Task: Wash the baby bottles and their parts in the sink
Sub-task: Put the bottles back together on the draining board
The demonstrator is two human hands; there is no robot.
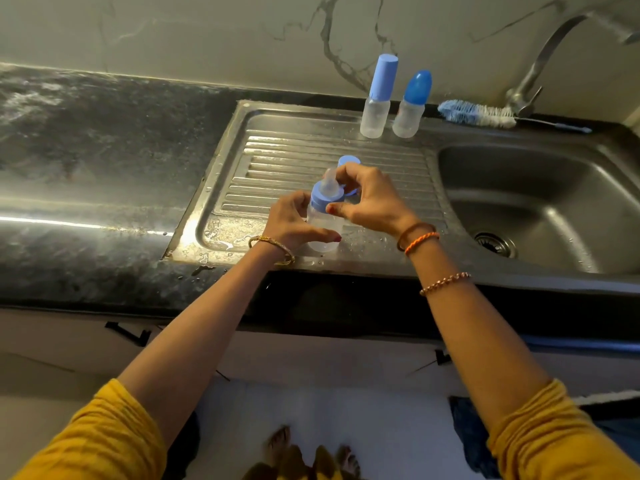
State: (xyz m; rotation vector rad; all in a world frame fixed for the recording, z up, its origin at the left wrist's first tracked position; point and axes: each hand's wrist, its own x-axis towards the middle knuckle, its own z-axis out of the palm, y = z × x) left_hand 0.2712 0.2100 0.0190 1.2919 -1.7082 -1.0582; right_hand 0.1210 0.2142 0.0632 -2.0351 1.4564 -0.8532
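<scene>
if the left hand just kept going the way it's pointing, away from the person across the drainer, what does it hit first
Probably the bottle it already grips: the left hand is wrapped round its clear body. Past that, the line runs toward the right hand at the blue collar, then the loose blue cap behind, though depth is hard to judge.

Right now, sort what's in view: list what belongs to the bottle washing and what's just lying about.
Belongs to the job:
- bottle with teat, gripped by left hand
- right hand, at its blue collar
- two capped bottles
- blue cap on the drainboard
- bottle brush
- sink basin, tap

Just lying about:
- black countertop
- bangles
</scene>
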